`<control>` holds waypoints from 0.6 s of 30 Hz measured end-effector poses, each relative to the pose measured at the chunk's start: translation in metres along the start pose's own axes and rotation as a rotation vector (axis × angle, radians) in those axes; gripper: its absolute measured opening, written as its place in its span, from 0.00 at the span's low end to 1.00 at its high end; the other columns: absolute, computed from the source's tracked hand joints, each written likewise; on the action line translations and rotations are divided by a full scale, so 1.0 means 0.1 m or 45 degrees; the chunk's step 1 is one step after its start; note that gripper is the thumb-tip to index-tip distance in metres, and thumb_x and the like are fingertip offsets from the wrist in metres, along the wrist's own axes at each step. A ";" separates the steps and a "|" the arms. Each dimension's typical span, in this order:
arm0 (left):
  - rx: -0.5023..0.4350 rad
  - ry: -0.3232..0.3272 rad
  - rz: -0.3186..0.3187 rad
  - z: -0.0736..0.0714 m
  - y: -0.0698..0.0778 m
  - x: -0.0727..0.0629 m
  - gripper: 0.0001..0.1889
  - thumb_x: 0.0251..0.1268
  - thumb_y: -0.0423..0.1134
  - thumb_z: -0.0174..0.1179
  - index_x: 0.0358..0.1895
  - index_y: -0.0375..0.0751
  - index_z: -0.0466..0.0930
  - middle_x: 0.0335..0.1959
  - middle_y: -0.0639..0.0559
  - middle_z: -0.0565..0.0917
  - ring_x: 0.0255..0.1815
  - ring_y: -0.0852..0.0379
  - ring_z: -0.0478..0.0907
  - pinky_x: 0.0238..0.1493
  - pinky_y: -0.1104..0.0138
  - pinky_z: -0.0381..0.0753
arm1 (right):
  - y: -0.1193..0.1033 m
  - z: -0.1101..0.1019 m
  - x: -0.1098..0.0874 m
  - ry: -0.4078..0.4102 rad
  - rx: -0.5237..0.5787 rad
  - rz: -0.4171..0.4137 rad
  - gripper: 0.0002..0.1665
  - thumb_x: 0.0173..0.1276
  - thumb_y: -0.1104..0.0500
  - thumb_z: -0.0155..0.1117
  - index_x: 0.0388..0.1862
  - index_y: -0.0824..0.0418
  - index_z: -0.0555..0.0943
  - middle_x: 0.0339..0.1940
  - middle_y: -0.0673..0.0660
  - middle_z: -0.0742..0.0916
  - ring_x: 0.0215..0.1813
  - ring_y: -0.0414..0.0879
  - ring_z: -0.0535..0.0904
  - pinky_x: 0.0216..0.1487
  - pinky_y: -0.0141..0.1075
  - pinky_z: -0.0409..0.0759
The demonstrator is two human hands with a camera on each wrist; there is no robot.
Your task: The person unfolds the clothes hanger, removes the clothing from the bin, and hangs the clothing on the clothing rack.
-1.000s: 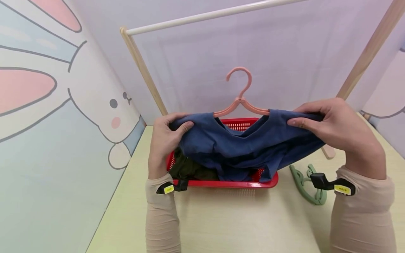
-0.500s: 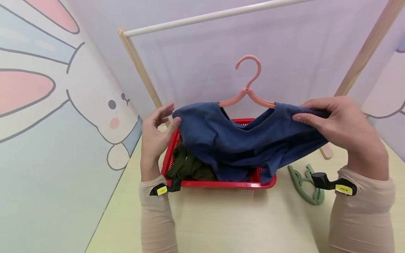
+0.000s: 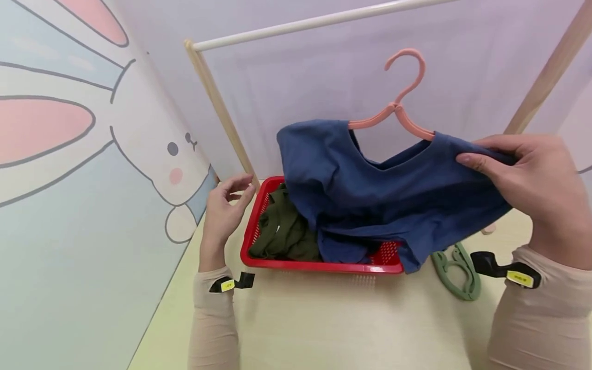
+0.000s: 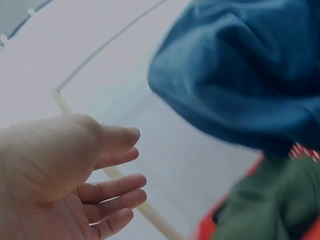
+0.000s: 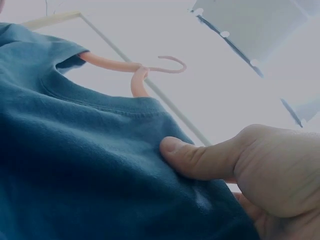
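Note:
A blue shirt point(image 3: 370, 190) hangs on a pink clothes hanger point(image 3: 407, 97), whose hook and upper arms rise out of the neckline. My right hand point(image 3: 532, 174) grips the shirt at its right shoulder, thumb in front and the other fingers behind the cloth. In the right wrist view the thumb point(image 5: 200, 157) presses on the fabric close to the collar. My left hand point(image 3: 226, 210) is held apart from the shirt, left of the basket, its fingers relaxed and holding nothing. The left wrist view shows a gap between this hand point(image 4: 75, 180) and the shirt's sleeve point(image 4: 200, 80).
Behind the shirt a red basket point(image 3: 319, 266) stands on the table, with a dark green garment point(image 3: 287, 231) inside. A green hanger point(image 3: 462, 277) lies to the right. Overhead runs a white rail point(image 3: 300, 25) on wooden posts point(image 3: 222, 108).
My left hand has let go of the shirt's left shoulder and drawn away leftward and down. The right hand has carried shirt and hanger up and to the right.

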State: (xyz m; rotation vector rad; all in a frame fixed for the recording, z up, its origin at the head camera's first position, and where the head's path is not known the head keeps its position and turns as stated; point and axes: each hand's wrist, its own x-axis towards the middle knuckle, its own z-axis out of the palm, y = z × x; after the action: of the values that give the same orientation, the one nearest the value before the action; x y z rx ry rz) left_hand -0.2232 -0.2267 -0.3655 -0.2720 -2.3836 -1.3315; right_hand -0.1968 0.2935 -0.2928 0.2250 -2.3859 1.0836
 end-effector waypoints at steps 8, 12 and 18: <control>0.087 -0.114 -0.247 0.16 -0.47 -0.06 0.20 0.85 0.43 0.65 0.71 0.42 0.85 0.65 0.42 0.89 0.63 0.44 0.85 0.63 0.50 0.85 | 0.04 -0.05 -0.01 0.092 0.107 0.078 0.04 0.70 0.59 0.84 0.42 0.53 0.97 0.27 0.23 0.87 0.24 0.23 0.80 0.30 0.14 0.74; 0.070 -0.135 -0.304 0.22 -0.61 -0.12 0.18 0.85 0.42 0.65 0.71 0.45 0.86 0.61 0.42 0.90 0.59 0.45 0.87 0.58 0.55 0.89 | 0.04 -0.04 -0.03 0.093 0.067 0.061 0.06 0.71 0.59 0.84 0.44 0.59 0.96 0.27 0.22 0.86 0.25 0.23 0.80 0.32 0.14 0.73; -0.063 -0.143 -0.344 0.27 -0.69 -0.14 0.17 0.86 0.42 0.64 0.71 0.48 0.85 0.54 0.37 0.91 0.52 0.47 0.89 0.48 0.72 0.87 | 0.03 -0.04 -0.05 0.082 0.009 0.077 0.15 0.73 0.56 0.83 0.49 0.67 0.94 0.27 0.20 0.84 0.25 0.23 0.79 0.33 0.15 0.72</control>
State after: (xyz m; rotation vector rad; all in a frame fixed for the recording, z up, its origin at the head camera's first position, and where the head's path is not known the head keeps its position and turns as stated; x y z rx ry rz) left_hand -0.2414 -0.2404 -0.4375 -0.0396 -2.5542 -1.5323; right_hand -0.1916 0.2983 -0.2950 0.1198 -2.3457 1.1099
